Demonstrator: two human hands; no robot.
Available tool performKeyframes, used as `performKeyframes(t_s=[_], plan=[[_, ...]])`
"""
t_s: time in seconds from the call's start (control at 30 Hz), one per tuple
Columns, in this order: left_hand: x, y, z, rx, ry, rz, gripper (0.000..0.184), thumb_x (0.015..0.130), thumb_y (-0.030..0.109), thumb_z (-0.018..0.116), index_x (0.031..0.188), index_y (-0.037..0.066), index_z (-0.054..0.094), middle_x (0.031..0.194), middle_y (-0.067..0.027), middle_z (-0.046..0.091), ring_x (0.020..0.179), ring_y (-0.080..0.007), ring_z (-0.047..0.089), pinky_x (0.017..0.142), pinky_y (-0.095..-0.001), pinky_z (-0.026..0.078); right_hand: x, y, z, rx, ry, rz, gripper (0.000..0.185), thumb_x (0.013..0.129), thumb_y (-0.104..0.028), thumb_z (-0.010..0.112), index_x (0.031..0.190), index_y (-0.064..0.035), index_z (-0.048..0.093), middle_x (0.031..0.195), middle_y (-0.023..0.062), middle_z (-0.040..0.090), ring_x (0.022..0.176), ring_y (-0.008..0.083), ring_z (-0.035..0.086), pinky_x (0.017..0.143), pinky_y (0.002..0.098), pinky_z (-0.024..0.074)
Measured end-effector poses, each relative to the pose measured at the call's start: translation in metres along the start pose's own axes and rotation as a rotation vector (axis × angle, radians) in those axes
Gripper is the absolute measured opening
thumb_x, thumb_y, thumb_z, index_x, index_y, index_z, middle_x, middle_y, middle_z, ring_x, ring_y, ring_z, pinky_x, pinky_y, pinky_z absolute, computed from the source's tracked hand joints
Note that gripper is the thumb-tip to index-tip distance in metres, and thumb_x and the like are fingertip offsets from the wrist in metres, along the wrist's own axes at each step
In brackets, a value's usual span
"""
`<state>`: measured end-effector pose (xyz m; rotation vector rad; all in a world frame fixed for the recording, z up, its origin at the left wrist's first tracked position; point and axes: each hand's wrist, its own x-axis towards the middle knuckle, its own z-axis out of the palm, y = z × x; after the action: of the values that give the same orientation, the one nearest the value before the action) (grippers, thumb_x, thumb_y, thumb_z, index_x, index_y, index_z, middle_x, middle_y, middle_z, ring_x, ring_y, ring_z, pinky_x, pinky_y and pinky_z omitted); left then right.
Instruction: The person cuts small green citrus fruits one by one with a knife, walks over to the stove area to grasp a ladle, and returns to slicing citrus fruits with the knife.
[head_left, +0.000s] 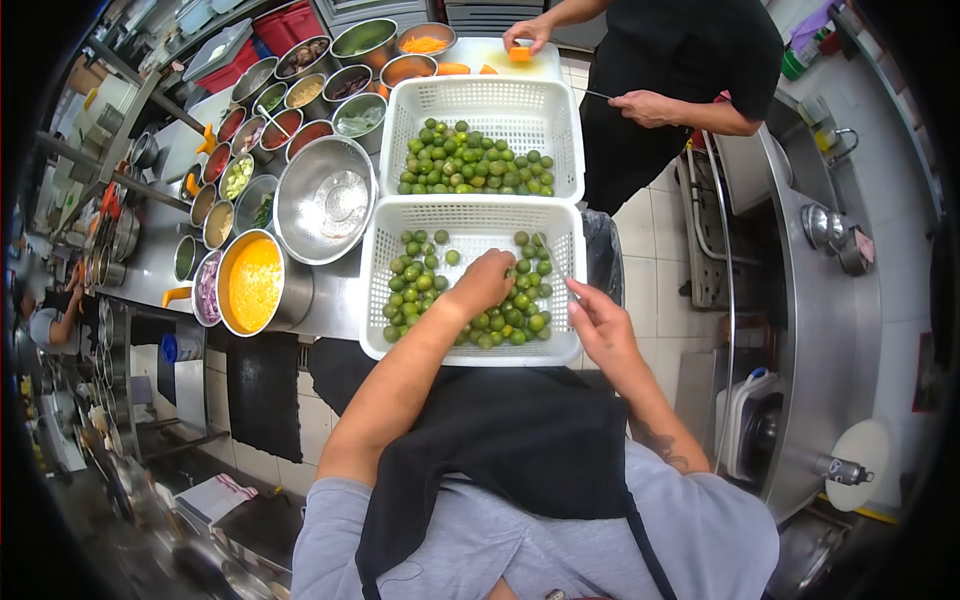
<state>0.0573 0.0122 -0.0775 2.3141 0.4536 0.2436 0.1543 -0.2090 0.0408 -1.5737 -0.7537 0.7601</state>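
My left hand (487, 281) reaches down into the near white perforated crate (372, 265), its fingers curled among the green limes (411, 285). The fingertips are hidden, so I cannot tell whether a lime is in them. At the crate's right wall, my right hand (604, 326) is closed on what looks like a slim knife; its thin blade (556, 264) slants over the limes. Limes lie in two groups, left and right, with a gap of bare crate floor between them.
Behind stands a second white crate (480, 97) of limes. To the left are a large steel bowl (325, 200), a pot of yellow-orange food (252, 283) and several ingredient tins. Across the table, another person's hands (527, 35) hold an orange piece and a knife by a cutting board (545, 67).
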Motion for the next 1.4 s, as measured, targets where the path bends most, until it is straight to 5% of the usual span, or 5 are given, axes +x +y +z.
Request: performKeyframes(t_s=[0.13, 0.2, 0.3, 0.43, 1.4], plan=[[0.0, -0.006, -0.004, -0.202, -0.025, -0.119, 0.03, 0.085, 0.008, 0.072, 0.113, 0.001, 0.065, 0.09, -0.0118, 0.066, 0.082, -0.0214, 0.065, 0.073, -0.0345, 0.053, 0.001, -0.007, 0.001, -0.028, -0.014, 0.027, 0.035, 0.098, -0.004, 0.06, 0.132, 0.0014, 0.058, 0.114, 0.009, 0.069, 0.096, 0.0076, 0.062, 0.083, 0.023, 0.0506], [-0.002, -0.001, -0.018, -0.799, 0.009, -0.463, 0.031, 0.087, 0.009, 0.073, 0.117, 0.003, 0.066, 0.084, -0.003, 0.065, 0.077, -0.009, 0.059, 0.069, -0.0268, 0.051, 0.002, -0.007, 0.0, -0.033, -0.034, 0.055, 0.035, 0.099, -0.006, 0.06, 0.132, 0.0018, 0.058, 0.116, 0.0099, 0.068, 0.099, 0.0087, 0.062, 0.085, 0.024, 0.0507], [-0.016, 0.019, -0.046, -0.762, 0.15, -0.358, 0.031, 0.088, 0.007, 0.073, 0.118, 0.003, 0.067, 0.083, -0.0004, 0.064, 0.08, -0.0059, 0.059, 0.071, -0.0232, 0.05, 0.001, -0.008, 0.006, -0.061, -0.062, 0.067, 0.034, 0.099, -0.009, 0.06, 0.132, 0.0023, 0.059, 0.116, 0.0122, 0.069, 0.099, 0.0106, 0.063, 0.086, 0.0252, 0.0507], [-0.025, 0.041, -0.065, -0.859, 0.292, -0.193, 0.038, 0.088, 0.001, 0.071, 0.125, -0.002, 0.06, 0.087, -0.0007, 0.064, 0.081, -0.0061, 0.061, 0.071, -0.0215, 0.05, 0.001, -0.005, 0.015, -0.095, -0.125, 0.017, 0.034, 0.099, -0.01, 0.061, 0.131, 0.002, 0.059, 0.116, 0.0148, 0.069, 0.1, 0.0133, 0.064, 0.087, 0.0268, 0.0508], [-0.049, 0.063, -0.074, -1.077, 0.456, -0.265, 0.025, 0.092, 0.002, 0.067, 0.115, -0.002, 0.059, 0.097, -0.0051, 0.066, 0.087, -0.0105, 0.063, 0.08, -0.0275, 0.056, 0.002, -0.013, 0.025, -0.164, -0.254, -0.016, 0.035, 0.098, -0.012, 0.061, 0.131, -0.0011, 0.059, 0.115, 0.02, 0.069, 0.102, 0.0229, 0.068, 0.088, 0.0305, 0.0515]])
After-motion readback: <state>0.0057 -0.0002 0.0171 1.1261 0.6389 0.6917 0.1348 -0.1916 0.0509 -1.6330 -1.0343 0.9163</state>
